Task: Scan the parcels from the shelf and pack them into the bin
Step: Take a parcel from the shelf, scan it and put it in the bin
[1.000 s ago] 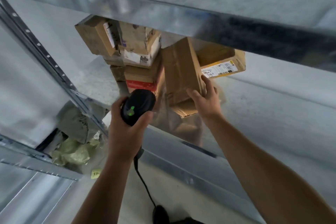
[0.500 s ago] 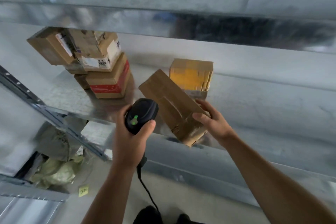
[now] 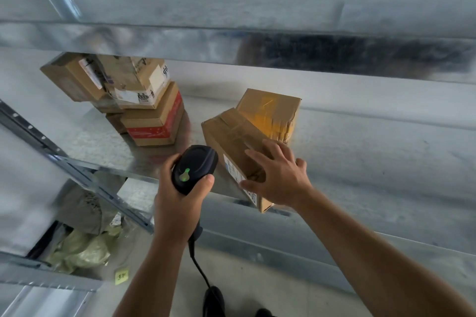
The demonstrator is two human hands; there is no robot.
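My left hand (image 3: pixel 180 203) grips a black corded barcode scanner (image 3: pixel 194 168) with a green light on its back, aimed toward the shelf. My right hand (image 3: pixel 278 175) holds a long brown cardboard parcel (image 3: pixel 226 136) at the shelf's front edge, fingers spread over its top and thumb on the side. A white label (image 3: pixel 238 177) shows on the parcel's side facing the scanner. Behind it stands a second parcel (image 3: pixel 273 110) wrapped in yellow tape. A stack of several cardboard parcels (image 3: pixel 139 100) sits at the left of the metal shelf (image 3: pixel 98 141).
A metal shelf board (image 3: pixel 231 44) hangs above the parcels. Pale green bags (image 3: pixel 79 249) lie in the lower level at the left, beside a slotted upright (image 3: pixel 38 136). A yellow sticky note (image 3: pixel 121 276) lies on the floor. The scanner cable (image 3: pixel 199 267) drops toward my feet.
The right hand has turned the long parcel so that its labelled side faces the scanner, and has shifted from its end to its top. The scanner has stayed about where it was.
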